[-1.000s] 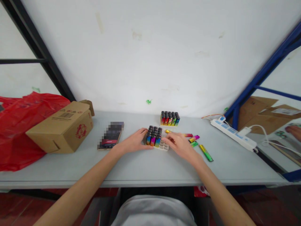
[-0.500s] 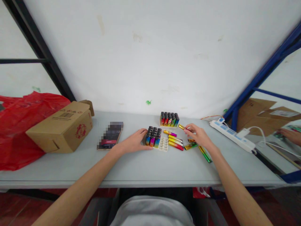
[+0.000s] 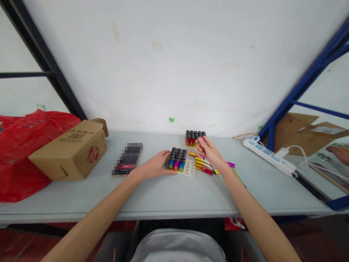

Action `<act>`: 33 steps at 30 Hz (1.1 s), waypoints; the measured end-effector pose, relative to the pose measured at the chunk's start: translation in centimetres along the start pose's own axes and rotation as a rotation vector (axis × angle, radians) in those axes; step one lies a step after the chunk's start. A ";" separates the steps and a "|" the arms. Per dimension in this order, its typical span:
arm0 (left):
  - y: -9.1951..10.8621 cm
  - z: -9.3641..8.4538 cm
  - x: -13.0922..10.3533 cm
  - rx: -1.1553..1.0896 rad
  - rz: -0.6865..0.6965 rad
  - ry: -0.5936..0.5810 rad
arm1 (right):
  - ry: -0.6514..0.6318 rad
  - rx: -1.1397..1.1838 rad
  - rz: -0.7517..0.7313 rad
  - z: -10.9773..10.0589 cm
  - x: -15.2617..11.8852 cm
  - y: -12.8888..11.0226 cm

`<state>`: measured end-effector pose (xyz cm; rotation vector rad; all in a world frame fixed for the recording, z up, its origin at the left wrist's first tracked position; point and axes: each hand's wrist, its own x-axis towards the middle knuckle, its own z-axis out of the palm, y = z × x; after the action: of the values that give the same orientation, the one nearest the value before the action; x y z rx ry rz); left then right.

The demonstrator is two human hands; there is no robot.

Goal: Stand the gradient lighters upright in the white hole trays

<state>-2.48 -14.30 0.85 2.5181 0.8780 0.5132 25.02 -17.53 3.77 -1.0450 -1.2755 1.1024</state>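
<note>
My left hand [image 3: 156, 165] braces the left side of a white holder tray [image 3: 189, 168], thumb along the front and fingers towards the back. Upright lighters [image 3: 177, 160] with black tops and shiny coloured bodies fill the tray's left part; its right part shows bare sockets. My right hand [image 3: 205, 148] is in the air right of the tray, in front of a second, full block of lighters [image 3: 191, 139]. Its fingers are pinched on a lighter, mostly hidden now. Beneath and beside that hand lie several loose lighters [image 3: 203, 166] in gold, red, purple and green.
A phone [image 3: 127, 165], partly pixelated, lies left of my left hand. Further left are a cardboard box [image 3: 65, 156] and a red plastic bag [image 3: 24, 156]. A white power strip [image 3: 268, 158] lies at right. Beyond the blue frame, another person's hand [image 3: 339, 153] shows.
My right hand has moved left with the lighter, from above the loose lighters towards the tray and the rear block. My left hand stays at the tray.
</note>
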 end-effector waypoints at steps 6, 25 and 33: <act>-0.1 -0.2 0.1 -0.015 -0.017 -0.024 | 0.177 -0.432 -0.111 1.1 -1.0 2.3; -0.3 -0.3 -0.1 -0.014 -0.023 -0.028 | 0.257 -0.696 -0.220 1.6 -1.8 3.1; 1.3 -0.1 -1.6 0.425 -0.198 0.105 | 0.152 -0.679 -0.253 1.7 -2.3 2.5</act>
<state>-3.08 -16.25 1.28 2.7494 1.3856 0.4330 23.29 -19.39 0.94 -1.3793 -1.6485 0.3807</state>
